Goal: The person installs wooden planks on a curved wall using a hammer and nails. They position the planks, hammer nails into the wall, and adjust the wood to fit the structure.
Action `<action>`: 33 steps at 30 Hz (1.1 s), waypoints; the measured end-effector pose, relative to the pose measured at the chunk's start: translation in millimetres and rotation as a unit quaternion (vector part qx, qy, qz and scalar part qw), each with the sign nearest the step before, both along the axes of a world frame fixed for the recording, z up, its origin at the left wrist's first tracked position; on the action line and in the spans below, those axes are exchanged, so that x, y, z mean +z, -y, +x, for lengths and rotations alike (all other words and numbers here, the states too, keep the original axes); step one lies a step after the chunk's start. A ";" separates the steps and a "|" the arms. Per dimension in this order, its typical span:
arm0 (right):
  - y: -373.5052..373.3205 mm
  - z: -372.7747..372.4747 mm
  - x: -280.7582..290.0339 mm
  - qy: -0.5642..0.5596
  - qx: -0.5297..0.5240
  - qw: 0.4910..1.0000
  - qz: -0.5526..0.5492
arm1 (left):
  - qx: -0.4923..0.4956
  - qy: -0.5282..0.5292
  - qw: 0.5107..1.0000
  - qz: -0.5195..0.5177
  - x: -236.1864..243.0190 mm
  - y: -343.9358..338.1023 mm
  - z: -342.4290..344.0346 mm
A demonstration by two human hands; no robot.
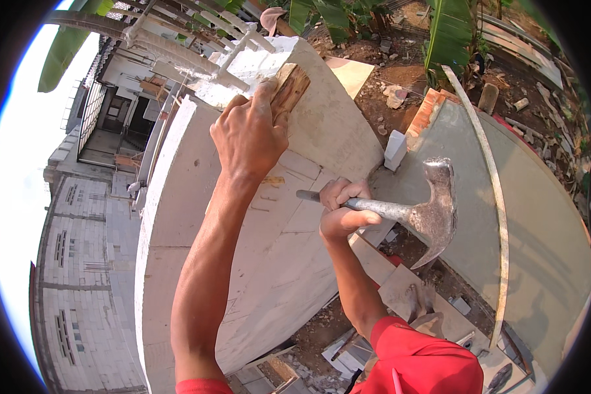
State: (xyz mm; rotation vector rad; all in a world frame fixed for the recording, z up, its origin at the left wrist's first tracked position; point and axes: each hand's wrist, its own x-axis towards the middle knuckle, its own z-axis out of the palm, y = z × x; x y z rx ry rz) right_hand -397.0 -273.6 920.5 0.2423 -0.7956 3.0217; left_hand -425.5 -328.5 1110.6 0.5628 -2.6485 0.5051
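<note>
My left hand (248,136) grips a short, rough block of wood (290,88) against the top end of a white block wall (190,197). My right hand (345,207) is closed around the metal handle of a claw hammer (437,200), whose head is held to the right, in front of the wall and over the grey surface. Light bars with pale, crusted coating (213,65) stick out from the wall's top, just beyond my left hand.
A grey plastered slab (538,217) with a long pale strip (499,217) lies at right. Beyond are rubble, soil and banana leaves (450,39). Boards (387,285) lie below, where bare feet (420,299) show. Block buildings (79,249) stand at left.
</note>
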 end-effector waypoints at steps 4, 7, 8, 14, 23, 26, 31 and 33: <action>-12.4 -7.1 8.4 -0.017 0.110 0.964 0.243 | 0.006 0.010 1.000 0.017 -6.1 2.0 4.0; -36.9 -11.5 16.1 -0.022 0.030 0.991 0.125 | -0.005 0.002 1.000 0.005 -6.0 5.0 2.7; -38.6 -11.9 17.5 -0.037 -0.037 0.998 0.017 | -0.004 0.001 1.000 0.000 -5.1 5.5 0.9; -25.8 -7.0 7.1 -0.013 0.104 0.977 0.188 | 0.009 0.014 1.000 0.019 -3.6 3.2 1.6; -18.0 -7.0 3.7 0.003 0.070 0.989 0.130 | 0.008 0.003 1.000 0.015 -3.4 3.4 -0.4; -3.5 -11.7 -1.5 0.016 0.121 0.980 0.157 | 0.011 -0.002 1.000 0.013 1.2 1.6 -3.9; 5.6 -13.9 -6.4 0.010 0.112 0.986 0.124 | 0.031 0.018 0.998 0.049 -1.8 -0.2 1.3; -7.7 -14.9 -10.7 0.005 0.158 0.964 0.213 | 0.014 0.015 1.000 0.005 -3.7 1.4 3.8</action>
